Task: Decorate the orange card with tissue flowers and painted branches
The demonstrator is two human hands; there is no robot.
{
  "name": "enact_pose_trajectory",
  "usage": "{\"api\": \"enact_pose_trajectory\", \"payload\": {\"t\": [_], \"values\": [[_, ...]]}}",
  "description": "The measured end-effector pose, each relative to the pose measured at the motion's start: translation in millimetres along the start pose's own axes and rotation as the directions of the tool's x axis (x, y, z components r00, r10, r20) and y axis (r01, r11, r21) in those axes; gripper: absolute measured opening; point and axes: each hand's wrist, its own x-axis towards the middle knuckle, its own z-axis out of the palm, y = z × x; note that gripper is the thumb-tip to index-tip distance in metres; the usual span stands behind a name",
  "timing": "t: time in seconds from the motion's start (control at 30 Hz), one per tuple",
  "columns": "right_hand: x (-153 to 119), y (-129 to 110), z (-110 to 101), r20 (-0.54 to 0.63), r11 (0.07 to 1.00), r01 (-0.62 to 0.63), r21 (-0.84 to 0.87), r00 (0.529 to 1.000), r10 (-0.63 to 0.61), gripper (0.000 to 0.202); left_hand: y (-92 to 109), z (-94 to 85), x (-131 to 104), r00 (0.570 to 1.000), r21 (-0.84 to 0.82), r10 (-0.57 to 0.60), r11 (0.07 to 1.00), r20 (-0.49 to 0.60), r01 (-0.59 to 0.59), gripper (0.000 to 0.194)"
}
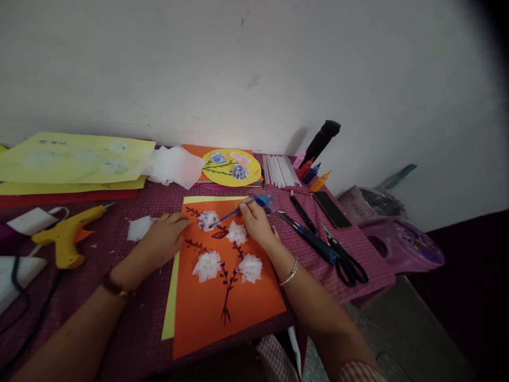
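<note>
In my right hand [256, 223] is a thin blue paintbrush [230, 214]. Its tip meets the upper-left paper flower [208, 220], which carries bluish-purple colour on its white tissue. Other flowers of white tissue, such as one lower left [207, 266], sit on the orange sheet [238, 313] among dark painted stems and leaves. My left hand [167, 233] lies with fingers stretched out over the left edge of that sheet. A yellow sheet [170, 313] shows beneath the orange one. Just beyond my right hand is blue paint [262, 200] on clear plastic.
On the left lie a yellow glue gun [69, 236] and a white tissue piece [139, 228]. A yellow oval flower card [233, 167] and glue sticks [280, 171] are at the back. Paint bottles [312, 173], a cutter [314, 241], scissors [345, 260] and a phone [332, 208] stand or lie right.
</note>
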Motion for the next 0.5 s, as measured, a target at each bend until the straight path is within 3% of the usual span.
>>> {"api": "enact_pose_trajectory", "payload": {"t": [0.17, 0.33, 0.5], "values": [[-0.3, -1.8, -4.5, -0.083, 0.998, 0.008, 0.061, 0.997, -0.003, 0.028, 1.3, -0.7, -0.1, 1.0, 0.001, -0.006, 1.0, 0.005, 0.006, 0.046], [-1.0, 3.4, 0.1, 0.015, 0.997, -0.027, 0.068, 1.0, 0.026, 0.027, 1.6, -0.7, 0.2, 1.0, 0.006, -0.009, 1.0, 0.005, 0.009, 0.045], [6.2, 9.1, -3.3, -0.095, 0.989, -0.047, 0.142, 0.994, 0.061, 0.028, 1.0, -0.6, 0.4, 1.0, 0.021, -0.006, 1.0, 0.014, 0.005, 0.047]]}}
